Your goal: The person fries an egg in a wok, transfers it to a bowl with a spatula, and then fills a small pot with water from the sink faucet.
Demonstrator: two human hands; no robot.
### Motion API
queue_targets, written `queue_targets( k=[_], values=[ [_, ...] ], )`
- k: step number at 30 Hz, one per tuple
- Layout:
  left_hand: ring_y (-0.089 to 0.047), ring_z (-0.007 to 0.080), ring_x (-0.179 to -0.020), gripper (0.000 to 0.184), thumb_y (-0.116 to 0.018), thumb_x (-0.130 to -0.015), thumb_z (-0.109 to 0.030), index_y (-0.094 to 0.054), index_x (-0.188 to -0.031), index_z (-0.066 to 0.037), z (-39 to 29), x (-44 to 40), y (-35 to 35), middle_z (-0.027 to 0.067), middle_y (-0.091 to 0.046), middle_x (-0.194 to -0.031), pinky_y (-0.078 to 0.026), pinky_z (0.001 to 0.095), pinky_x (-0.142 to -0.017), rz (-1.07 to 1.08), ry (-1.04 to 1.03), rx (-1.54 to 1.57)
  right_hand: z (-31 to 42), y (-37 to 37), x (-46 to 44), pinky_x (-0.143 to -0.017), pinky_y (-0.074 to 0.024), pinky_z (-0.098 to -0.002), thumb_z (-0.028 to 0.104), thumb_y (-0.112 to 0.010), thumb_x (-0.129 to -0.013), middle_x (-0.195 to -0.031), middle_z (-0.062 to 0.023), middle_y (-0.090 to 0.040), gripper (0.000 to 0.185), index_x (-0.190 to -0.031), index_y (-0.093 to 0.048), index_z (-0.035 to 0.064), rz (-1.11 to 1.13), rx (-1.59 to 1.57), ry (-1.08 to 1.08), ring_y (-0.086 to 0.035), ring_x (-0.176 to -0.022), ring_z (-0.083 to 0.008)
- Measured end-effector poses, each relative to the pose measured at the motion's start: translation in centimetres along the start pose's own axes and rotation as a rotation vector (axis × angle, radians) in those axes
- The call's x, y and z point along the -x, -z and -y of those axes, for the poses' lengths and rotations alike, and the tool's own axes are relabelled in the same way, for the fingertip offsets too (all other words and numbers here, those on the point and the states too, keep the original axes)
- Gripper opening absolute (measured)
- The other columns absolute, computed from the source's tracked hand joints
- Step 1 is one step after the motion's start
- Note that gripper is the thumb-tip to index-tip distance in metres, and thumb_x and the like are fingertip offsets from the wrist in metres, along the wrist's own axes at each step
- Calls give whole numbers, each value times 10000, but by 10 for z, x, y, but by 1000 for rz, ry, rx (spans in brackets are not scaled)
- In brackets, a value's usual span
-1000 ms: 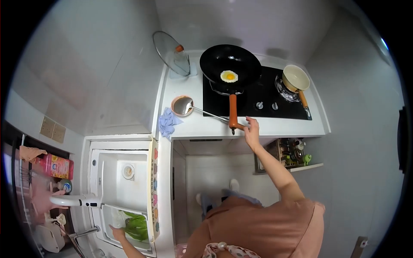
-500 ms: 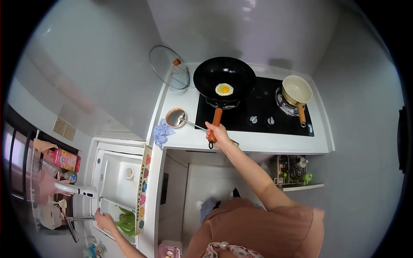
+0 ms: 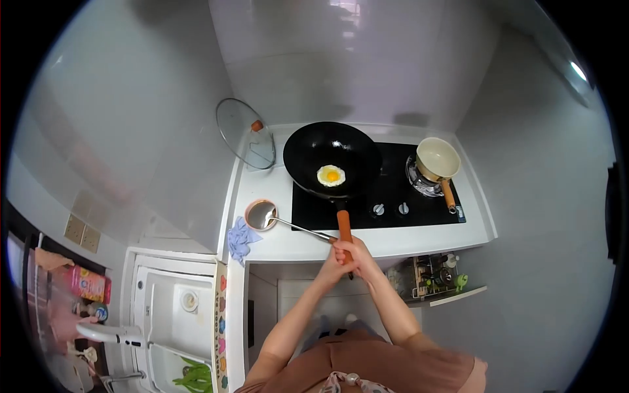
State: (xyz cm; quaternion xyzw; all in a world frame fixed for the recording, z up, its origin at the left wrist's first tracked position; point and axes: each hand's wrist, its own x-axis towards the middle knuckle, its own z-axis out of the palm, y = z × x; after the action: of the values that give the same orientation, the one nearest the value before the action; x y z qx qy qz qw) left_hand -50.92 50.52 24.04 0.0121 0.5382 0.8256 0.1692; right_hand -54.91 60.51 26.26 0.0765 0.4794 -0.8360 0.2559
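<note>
Egg [image 3: 331,175]: shelled and lying in the pan [image 3: 333,144]; white appears set, yolk whole. Not yet removed. Right hand [image 3: 360,254] closed round the pan's handle [image 3: 344,224]; left hand [image 3: 334,267] curled against it, its hold cannot be told. Greens [image 3: 194,378] in the sink [image 3: 173,295], apart from the stove [image 3: 392,183].

Left hand [image 3: 335,263] now at wok handle [image 3: 344,226]
</note>
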Motion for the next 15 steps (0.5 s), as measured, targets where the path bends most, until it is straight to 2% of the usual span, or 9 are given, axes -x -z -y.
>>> queue_targets(
  k=[1,2,4,6,8,10,14,15],
  values=[
    [-441,121,-986,827,-711,-699,-139,-172,-1318,-40,4,-3,-5,43,-427,-1055,-384,257,-860,0,-24,-35,6,1,8,-430,-389,-222,76,-579,-765,-634,-31,-473,188,-883,-449,9,-13,5,-33,-462,-499,-103],
    [-430,119,-986,822,-716,-685,-133,-188,-1306,-32,10,-2,-9,38,-416,-1052,-383,256,-860,-3,-44,-72,8,4,9,-431,-392,-223,74,-580,-763,-629,-33,-474,178,-869,-453,8,-28,12,-32,-464,-497,-105],
    [-414,121,-1002,839,-728,-658,-119,-199,-1304,-30,16,-18,-7,30,-407,-1034,-384,250,-852,11,-59,67,15,7,6,-431,-396,-225,69,-583,-758,-618,-37,-476,160,-842,-461,7,-42,26,-19,-466,-492,-109],
    [-412,122,-1004,854,-731,-646,-104,-197,-1309,-37,11,-33,-1,26,-401,-1033,-380,248,-855,18,-55,144,25,4,-10,-429,-400,-232,69,-595,-748,-600,-53,-478,157,-735,-448,15,4,174,90,-476,-482,-136],
    [-414,128,-1016,756,-739,-626,-95,-278,-1225,-56,-1,-48,12,27,-397,-1052,-367,248,-873,55,-61,186,29,-5,-30,-447,-386,-226,71,-591,-749,-610,-32,-467,143,-722,-456,34,-44,139,53,-449,-494,-112],
    [-417,137,-1072,719,-706,-651,-48,-273,-1224,-77,-8,-53,23,30,-426,-1083,-346,277,-921,74,-80,161,32,-16,-37,-441,-395,-225,63,-597,-748,-601,-38,-468,155,-735,-446,30,-3,64,43,-455,-491,-114],
    [-403,154,-1097,750,-718,-637,-52,-268,-1237,-88,-25,-24,16,39,-402,-1120,-343,296,-938,18,-112,127,23,-25,-25,-435,-393,-221,72,-584,-758,-590,-37,-464,143,-730,-449,34,53,-3,58,-452,-476,-112],
    [-403,158,-1090,845,-753,-620,-117,-221,-1273,-49,-32,-12,9,63,-391,-1111,-359,282,-912,32,-126,118,22,-29,-15,-434,-393,-221,73,-581,-760,-587,-36,-463,140,-729,-450,34,62,-8,63,-451,-472,-113]
  ],
)
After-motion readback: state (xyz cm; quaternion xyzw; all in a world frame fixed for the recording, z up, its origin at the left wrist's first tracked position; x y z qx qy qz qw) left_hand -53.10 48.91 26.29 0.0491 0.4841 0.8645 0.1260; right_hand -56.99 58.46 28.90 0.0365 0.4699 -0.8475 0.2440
